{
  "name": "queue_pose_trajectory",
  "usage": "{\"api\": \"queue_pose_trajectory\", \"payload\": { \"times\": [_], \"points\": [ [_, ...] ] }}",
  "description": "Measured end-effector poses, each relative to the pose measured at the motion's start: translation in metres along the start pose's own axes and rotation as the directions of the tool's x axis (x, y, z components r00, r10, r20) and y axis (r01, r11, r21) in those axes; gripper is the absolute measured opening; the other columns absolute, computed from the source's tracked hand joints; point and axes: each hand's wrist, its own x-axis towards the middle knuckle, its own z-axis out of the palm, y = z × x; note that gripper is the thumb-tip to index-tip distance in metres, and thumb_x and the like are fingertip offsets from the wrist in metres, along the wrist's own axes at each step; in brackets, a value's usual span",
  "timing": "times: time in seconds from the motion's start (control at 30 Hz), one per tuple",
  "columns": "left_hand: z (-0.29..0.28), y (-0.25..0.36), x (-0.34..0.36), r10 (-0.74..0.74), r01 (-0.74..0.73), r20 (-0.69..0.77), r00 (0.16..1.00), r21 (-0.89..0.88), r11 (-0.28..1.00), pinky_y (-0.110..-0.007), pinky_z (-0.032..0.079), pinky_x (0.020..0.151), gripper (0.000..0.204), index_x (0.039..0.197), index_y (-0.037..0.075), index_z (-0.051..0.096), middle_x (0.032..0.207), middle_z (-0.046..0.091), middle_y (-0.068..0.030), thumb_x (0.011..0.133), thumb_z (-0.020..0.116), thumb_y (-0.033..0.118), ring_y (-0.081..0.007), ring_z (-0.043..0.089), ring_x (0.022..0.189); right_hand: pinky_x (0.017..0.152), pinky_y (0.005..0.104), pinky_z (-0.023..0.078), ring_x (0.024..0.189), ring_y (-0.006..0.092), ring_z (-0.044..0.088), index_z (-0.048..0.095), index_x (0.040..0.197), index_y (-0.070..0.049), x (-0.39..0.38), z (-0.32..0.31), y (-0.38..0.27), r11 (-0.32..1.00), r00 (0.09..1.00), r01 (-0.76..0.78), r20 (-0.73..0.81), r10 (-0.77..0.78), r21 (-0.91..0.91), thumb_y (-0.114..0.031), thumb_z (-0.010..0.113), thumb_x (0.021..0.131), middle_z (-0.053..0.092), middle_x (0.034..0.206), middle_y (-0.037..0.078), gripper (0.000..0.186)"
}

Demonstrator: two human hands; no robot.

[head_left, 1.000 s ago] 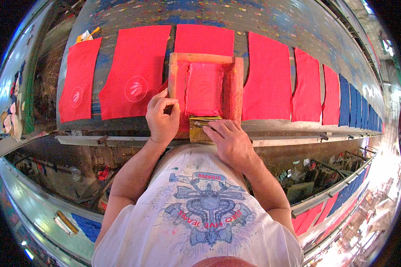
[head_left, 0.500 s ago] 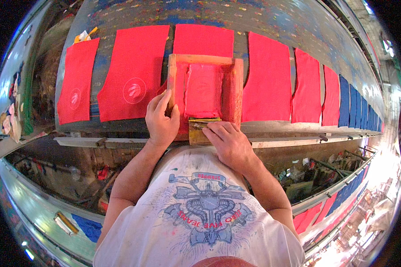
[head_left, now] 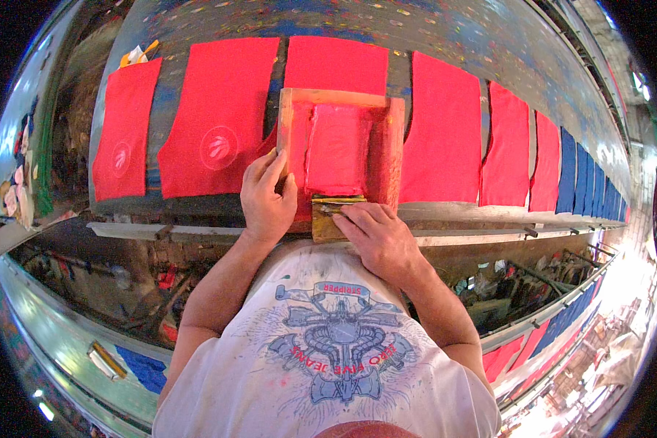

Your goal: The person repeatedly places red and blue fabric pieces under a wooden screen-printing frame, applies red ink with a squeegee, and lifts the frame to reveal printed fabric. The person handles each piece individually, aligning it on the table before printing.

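A wooden screen-printing frame (head_left: 395,150) lies over a red fabric piece (head_left: 336,64) on the long table. Inside it, a red-smeared mesh panel (head_left: 336,150) carries a faint round design. The fingers and thumb of my left hand (head_left: 267,204) are closed on the frame's left side. My right hand (head_left: 379,230) pinches a squeegee (head_left: 328,230) with a worn, yellowish-brown edge at the frame's near end. Its blade lies along the near border of the red panel. Most of the fabric under the frame is hidden.
To the left lie red fabric pieces (head_left: 223,87) bearing pale round prints. More red pieces (head_left: 445,131) and several dark blue ones (head_left: 566,171) run off to the right. A metal rail (head_left: 474,236) edges the table in front of me. Behind stands another table (head_left: 73,321).
The whole view has shifted slightly, with the fabric and frame a little farther right in the picture. Both hands keep their holds on the frame and squeegee.
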Motion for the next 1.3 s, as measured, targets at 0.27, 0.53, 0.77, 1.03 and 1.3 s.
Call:
{"api": "queue_pose_trajectory", "payload": {
  "times": [0.27, 0.53, 0.77, 1.03, 1.3],
  "points": [
    [-0.007, 0.009, 0.007, 0.040, -0.057, 0.108, 0.993, 0.156, 0.986, -0.053, 0.059, 0.103, 0.051, 0.141, -0.001, 0.073, 0.134, 0.070, -0.0208, 0.091, 0.078, 0.002, -0.0430, 0.069, 0.122, 0.116, 0.0496, 0.057, 0.133, 0.0374, 0.068, 0.075, 0.139, -0.003, 0.015, 0.015, 0.021, 0.999, 0.986, -0.046, -0.159, 0.047, 0.009, -0.009, 0.068, 0.089, 0.073, 0.142, 0.015, 0.051],
    [-0.009, 0.012, 0.008, 0.033, -0.065, 0.157, 0.987, 0.203, 0.977, -0.052, 0.060, 0.105, 0.052, 0.142, 0.000, 0.073, 0.135, 0.071, -0.0197, 0.091, 0.077, 0.002, -0.0425, 0.069, 0.124, 0.117, 0.0477, 0.056, 0.133, 0.0369, 0.070, 0.075, 0.140, -0.003, 0.092, 0.000, 0.086, 0.990, 0.970, -0.132, -0.214, 0.118, -0.054, 0.000, 0.064, 0.088, 0.077, 0.139, 0.017, 0.053],
    [-0.009, 0.013, 0.010, 0.019, -0.068, 0.184, 0.983, 0.264, 0.962, -0.052, 0.061, 0.104, 0.051, 0.142, 0.001, 0.073, 0.133, 0.070, -0.0192, 0.091, 0.078, 0.006, -0.0422, 0.069, 0.122, 0.115, 0.0489, 0.057, 0.128, 0.0377, 0.072, 0.076, 0.138, -0.004, 0.112, -0.013, 0.101, 0.990, 0.981, -0.108, -0.173, 0.092, -0.089, -0.002, 0.064, 0.089, 0.079, 0.133, 0.018, 0.050],
    [-0.027, 0.012, 0.020, 0.049, -0.143, 0.284, 0.958, 0.319, 0.937, -0.055, 0.055, 0.106, 0.047, 0.139, 0.003, 0.076, 0.142, 0.066, -0.0179, 0.094, 0.078, 0.017, -0.0413, 0.065, 0.128, 0.113, 0.0496, 0.056, 0.124, 0.0374, 0.071, 0.078, 0.137, -0.006, 0.030, 0.005, 0.020, 0.998, 0.993, -0.061, -0.103, 0.063, 0.028, -0.011, 0.068, 0.092, 0.076, 0.131, 0.014, 0.046],
    [-0.026, 0.007, 0.028, 0.181, -0.306, 0.354, 0.918, 0.336, 0.891, -0.056, 0.047, 0.121, 0.043, 0.139, -0.003, 0.075, 0.159, 0.066, -0.0146, 0.103, 0.071, 0.020, -0.0389, 0.059, 0.146, 0.110, 0.0473, 0.057, 0.123, 0.0364, 0.068, 0.077, 0.133, -0.003, 0.020, -0.002, 0.002, 0.985, 0.989, -0.143, -0.035, 0.147, 0.094, -0.012, 0.069, 0.089, 0.073, 0.133, 0.014, 0.045]
  ]
}}
